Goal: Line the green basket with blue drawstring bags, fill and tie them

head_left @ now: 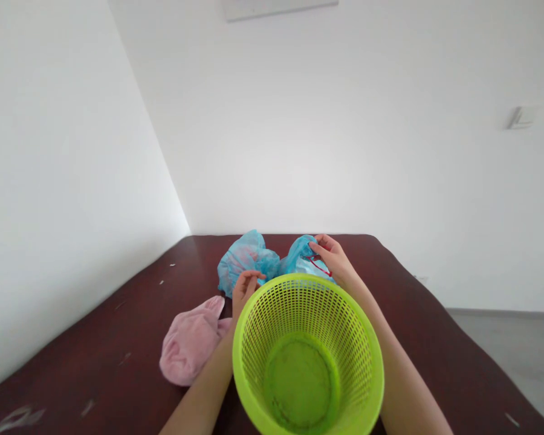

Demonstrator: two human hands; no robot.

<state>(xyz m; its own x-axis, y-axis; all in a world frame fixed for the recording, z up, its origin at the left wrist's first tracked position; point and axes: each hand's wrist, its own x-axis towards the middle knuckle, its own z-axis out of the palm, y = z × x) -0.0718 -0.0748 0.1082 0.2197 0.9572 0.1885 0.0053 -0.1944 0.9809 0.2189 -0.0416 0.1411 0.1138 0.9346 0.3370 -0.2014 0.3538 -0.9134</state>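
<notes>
My right hand (333, 261) is closed on the gathered top of a translucent blue plastic bag (295, 254), and a thin red string (318, 266) hangs just below its fingers. Further left, a second blue plastic bag (241, 260) has something pinkish showing through. My left hand (246, 285) has its fingers bent together at that bag's near edge, with a bit of blue plastic between fingertips and thumb. A lime-green perforated plastic basket (375, 368) stands between my forearms, nothing in it, partly covering the right bag's lower part and my left hand.
A soft pink plush cloth item (193, 344) lies beside my left forearm. The dark red tabletop (131, 362) carries small pale scraps and scuffs. White walls border it at the left and back; grey floor (512, 344) shows beyond the right edge.
</notes>
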